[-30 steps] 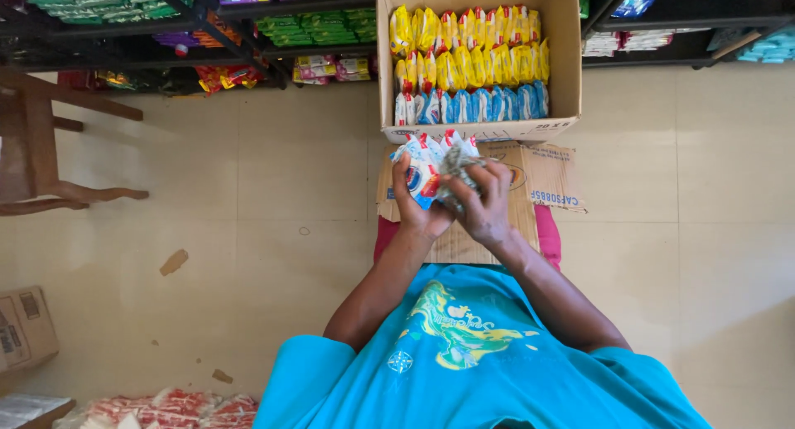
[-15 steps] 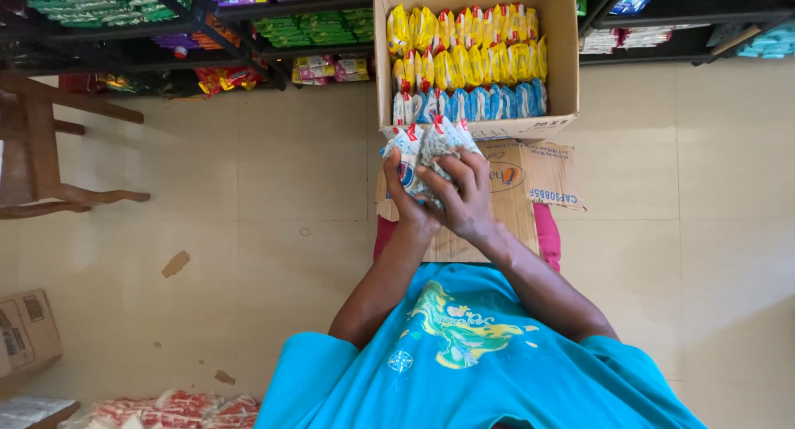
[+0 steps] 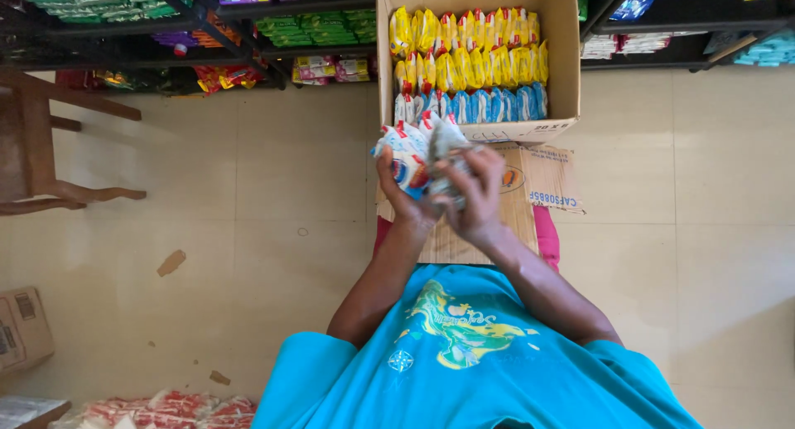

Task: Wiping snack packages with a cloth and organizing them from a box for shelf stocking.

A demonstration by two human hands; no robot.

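We're gripping a bunch of white sachets (image 3: 407,154) w/ both hands, left hand (image 3: 401,199) & right hand (image 3: 478,199) closed tight; next they're needing squaring up beside the cardboard box (image 3: 563,73).

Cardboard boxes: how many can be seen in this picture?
2. One open cardboard box, filled with packets, stands on the floor in front of the person; a second closed box sits at the left edge. A flattened carton lies under the open one.

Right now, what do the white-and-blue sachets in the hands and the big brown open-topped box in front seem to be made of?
The white-and-blue sachets, held by the left hand and right hand, look like thin glossy plastic film: they crinkle and catch light. The brown open-topped box looks like matte corrugated cardboard, with flat brown walls and folded flaps.
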